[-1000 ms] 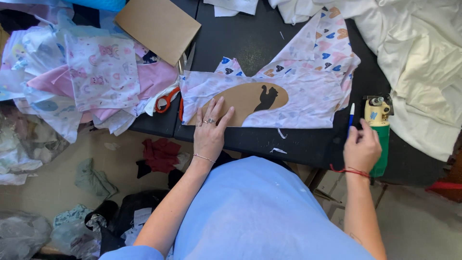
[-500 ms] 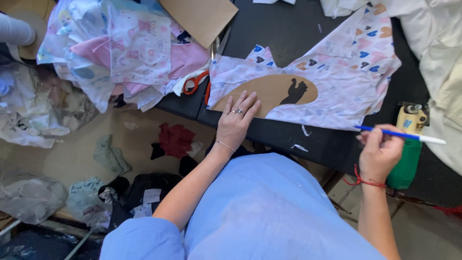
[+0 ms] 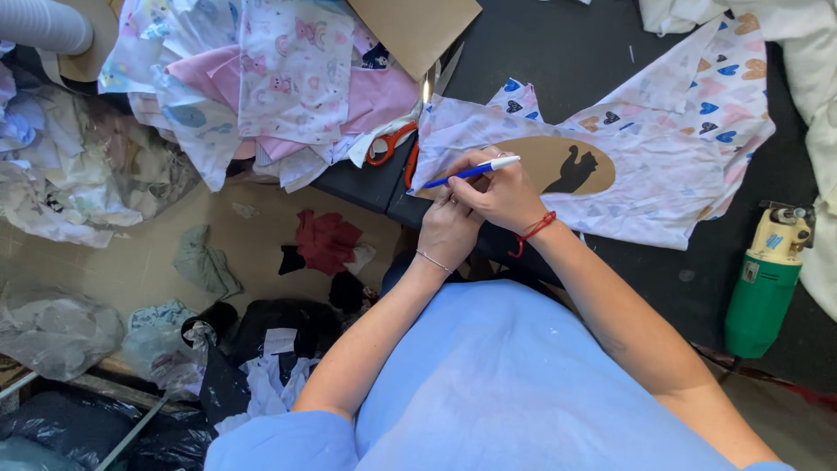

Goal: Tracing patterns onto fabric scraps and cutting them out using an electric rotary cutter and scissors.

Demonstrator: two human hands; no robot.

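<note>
Head view shows orange-handled scissors [image 3: 390,145] lying at the dark worktop [image 3: 558,52] edge. Just right, the left hand [image 3: 449,231] presses on heart-print fabric [image 3: 663,166], tucked under the right hand [image 3: 501,192], which pinches a blue pen [image 3: 475,170] over a brown cardboard pattern [image 3: 558,161]. A green cutter [image 3: 767,283] stands far right.

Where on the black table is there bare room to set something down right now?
Bare black table between the cardboard sheet and the heart-print fabric, and in front of that fabric beside the green cutter. Crowded on the left: the fabric pile and orange scissors.
</note>
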